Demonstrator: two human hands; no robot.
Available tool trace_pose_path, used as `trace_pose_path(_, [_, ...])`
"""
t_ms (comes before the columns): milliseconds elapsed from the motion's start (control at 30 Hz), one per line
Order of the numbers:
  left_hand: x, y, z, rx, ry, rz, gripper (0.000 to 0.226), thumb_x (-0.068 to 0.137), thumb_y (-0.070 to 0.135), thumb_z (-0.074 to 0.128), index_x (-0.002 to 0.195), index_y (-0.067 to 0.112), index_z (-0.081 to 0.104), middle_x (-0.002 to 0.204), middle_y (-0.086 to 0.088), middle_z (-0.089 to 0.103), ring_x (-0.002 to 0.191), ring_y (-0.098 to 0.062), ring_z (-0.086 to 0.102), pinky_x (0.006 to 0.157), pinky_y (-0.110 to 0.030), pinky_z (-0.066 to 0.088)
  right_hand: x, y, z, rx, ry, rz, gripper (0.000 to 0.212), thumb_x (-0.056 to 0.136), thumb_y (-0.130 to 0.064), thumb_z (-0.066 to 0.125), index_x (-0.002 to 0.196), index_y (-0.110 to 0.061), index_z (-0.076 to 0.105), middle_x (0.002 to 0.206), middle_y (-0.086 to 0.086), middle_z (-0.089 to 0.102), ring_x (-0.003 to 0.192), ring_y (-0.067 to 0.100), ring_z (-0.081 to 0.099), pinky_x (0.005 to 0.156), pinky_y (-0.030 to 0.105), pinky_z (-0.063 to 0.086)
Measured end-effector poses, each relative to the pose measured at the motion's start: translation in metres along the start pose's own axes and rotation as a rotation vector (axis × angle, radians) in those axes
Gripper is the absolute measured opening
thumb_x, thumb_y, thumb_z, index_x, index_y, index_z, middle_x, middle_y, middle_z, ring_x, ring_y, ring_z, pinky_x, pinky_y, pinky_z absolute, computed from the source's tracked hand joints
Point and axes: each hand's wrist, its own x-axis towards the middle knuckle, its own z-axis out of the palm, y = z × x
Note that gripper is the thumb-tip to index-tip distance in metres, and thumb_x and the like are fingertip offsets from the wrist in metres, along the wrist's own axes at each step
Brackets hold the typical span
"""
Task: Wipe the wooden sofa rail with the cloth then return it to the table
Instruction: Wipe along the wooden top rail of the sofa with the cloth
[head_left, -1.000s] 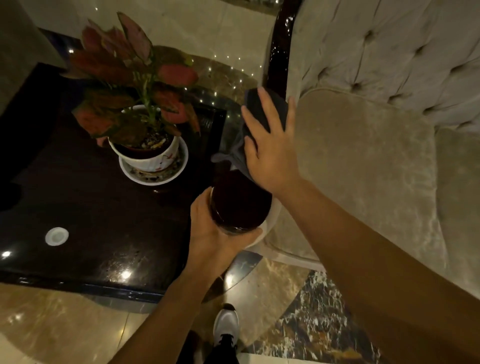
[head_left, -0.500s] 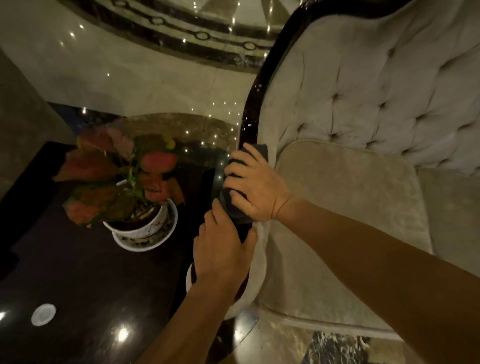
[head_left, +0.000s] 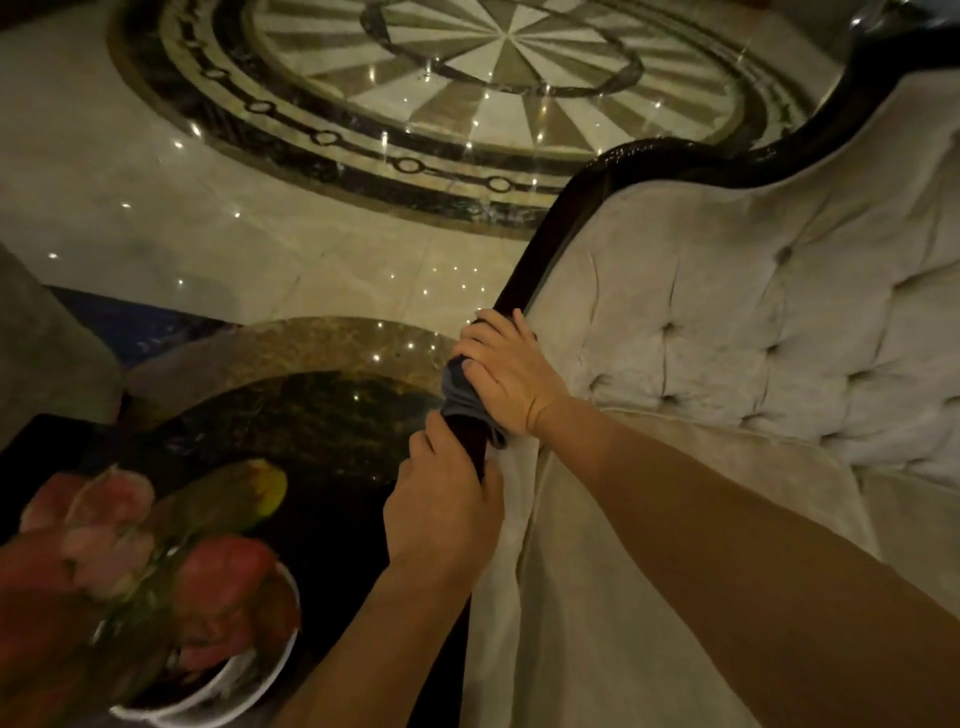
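The sofa rail (head_left: 540, 249) is dark wood with a high gloss. The cloth (head_left: 460, 397) wrapped on it is soft, matt grey fabric. The tufted upholstery (head_left: 753, 312) looks like pale, velvety plush. The floor (head_left: 260, 234) is polished stone that mirrors points of light, and the dark tabletop (head_left: 322, 415) is glossy too.

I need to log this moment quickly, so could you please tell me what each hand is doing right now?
Left hand: closed around the dark polished wooden sofa rail, below the cloth.
Right hand: closed, pressing the grey fabric cloth around the rail.
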Motion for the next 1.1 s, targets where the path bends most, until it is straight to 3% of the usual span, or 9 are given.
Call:
trace_pose_path(133, [0.05,0.019,0.003,0.078,-0.065,0.005,0.075,0.092,0.051,0.046,0.149,0.015,0.012,0.142,-0.009,0.042,0.115,-0.025,0.058,0.084,-0.038,0.051,0.035,0.039,-0.013,-0.266,-0.009,0.013,0.044,0.099,-0.034,0.025,0.123,-0.018,0.059,0.136,0.004,0.054,0.145,0.028,0.025,0.123,0.053,0.002])
trace_pose_path(300, [0.15,0.07,0.024,0.222,-0.122,0.011,0.072,0.095,0.047,0.045,0.148,0.01,0.014,0.14,-0.01,0.045,0.116,-0.026,0.058,0.084,-0.037,0.052,0.099,0.112,-0.07,-0.439,0.038,0.025,0.043,0.097,-0.036,0.032,0.116,-0.013,0.062,0.13,0.011,0.058,0.139,0.034,0.034,0.121,0.057,0.013])
trace_pose_path(433, [0.218,0.129,0.034,0.223,-0.137,0.051,0.061,0.096,0.038,0.046,0.144,0.01,0.021,0.137,-0.014,0.049,0.119,-0.033,0.054,0.091,-0.045,0.052,0.131,0.163,-0.12,-0.48,0.134,0.074,0.043,0.097,-0.036,0.032,0.112,-0.011,0.064,0.121,0.012,0.063,0.126,0.036,0.046,0.12,0.057,0.018])
trace_pose_path(533, [0.262,0.173,0.037,0.182,-0.11,0.092,0.052,0.095,0.035,0.049,0.135,0.008,0.031,0.126,-0.015,0.053,0.108,-0.035,0.057,0.086,-0.051,0.053,0.141,0.198,-0.148,-0.468,0.212,0.191,0.046,0.098,-0.037,0.028,0.114,-0.012,0.064,0.119,0.012,0.066,0.12,0.035,0.051,0.12,0.056,0.019])
trace_pose_path(700, [0.308,0.234,0.041,0.209,-0.009,0.24,0.05,0.089,0.034,0.054,0.129,0.013,0.033,0.118,-0.013,0.053,0.101,-0.034,0.057,0.076,-0.046,0.051,0.133,0.252,-0.181,-0.411,0.29,0.452,0.049,0.098,-0.038,0.024,0.111,-0.014,0.064,0.115,0.01,0.067,0.117,0.034,0.053,0.12,0.057,0.018])
trace_pose_path(800, [0.327,0.275,0.05,0.327,0.004,0.37,0.064,0.084,0.028,0.061,0.138,0.012,0.029,0.127,-0.015,0.05,0.11,-0.036,0.051,0.086,-0.048,0.047,0.106,0.286,-0.204,-0.471,0.273,0.542,0.049,0.1,-0.036,0.023,0.106,-0.011,0.066,0.11,0.012,0.07,0.113,0.033,0.057,0.12,0.056,0.018])
trace_pose_path(900, [0.334,0.314,0.067,0.41,-0.049,0.477,0.078,0.08,0.033,0.066,0.142,0.011,0.025,0.137,-0.014,0.043,0.122,-0.036,0.042,0.101,-0.05,0.036,0.083,0.306,-0.236,-0.673,0.065,0.534,0.051,0.102,-0.034,0.024,0.1,-0.008,0.068,0.104,0.014,0.071,0.11,0.035,0.058,0.12,0.056,0.016])
trace_pose_path(1033, [0.338,0.336,0.077,0.401,-0.139,0.361,0.088,0.068,0.045,0.072,0.137,0.012,0.029,0.136,-0.013,0.04,0.126,-0.039,0.035,0.105,-0.059,0.027,0.076,0.305,-0.281,-1.186,-0.524,0.392,0.031,0.102,-0.031,0.042,0.105,-0.014,0.068,0.097,0.01,0.068,0.114,0.039,0.056,0.114,0.067,0.018])
trace_pose_path(1100, [0.34,0.334,0.076,0.409,-0.159,0.346,0.083,0.068,0.046,0.07,0.134,0.013,0.031,0.134,-0.012,0.04,0.125,-0.038,0.035,0.105,-0.058,0.028,0.08,0.299,-0.299,-1.363,-0.746,0.298,0.03,0.099,-0.036,0.049,0.116,-0.017,0.065,0.113,0.01,0.066,0.124,0.04,0.049,0.114,0.067,0.016])
